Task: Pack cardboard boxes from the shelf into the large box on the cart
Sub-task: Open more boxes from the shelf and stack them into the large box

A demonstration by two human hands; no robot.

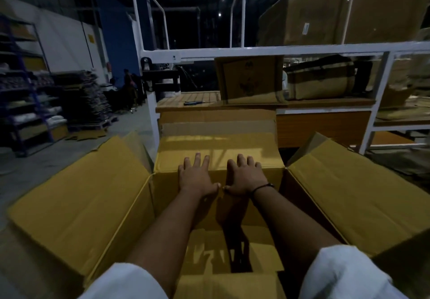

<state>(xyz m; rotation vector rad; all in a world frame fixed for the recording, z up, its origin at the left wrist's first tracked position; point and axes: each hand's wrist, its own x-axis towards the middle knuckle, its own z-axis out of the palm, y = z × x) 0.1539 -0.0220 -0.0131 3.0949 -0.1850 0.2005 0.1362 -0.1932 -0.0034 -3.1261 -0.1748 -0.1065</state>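
**While its flaps splay wide, the large box (81, 205) stands before the shelf (256, 50)**

Though dim light dulls it, the cardboard reads smooth and mustard-yellow, creased sharply at each fold (the inner floor shows seamed bottom flaps). The box sits directly below the person, in front of the shelf's white metal frame. The left grip (197, 177) and right grip (246, 179) lie side by side, fingers straight, palms flat on the far wall's top edge, holding nothing. On the wooden slats (193, 96) stands a smaller brown cardboard box (250, 80), upright.
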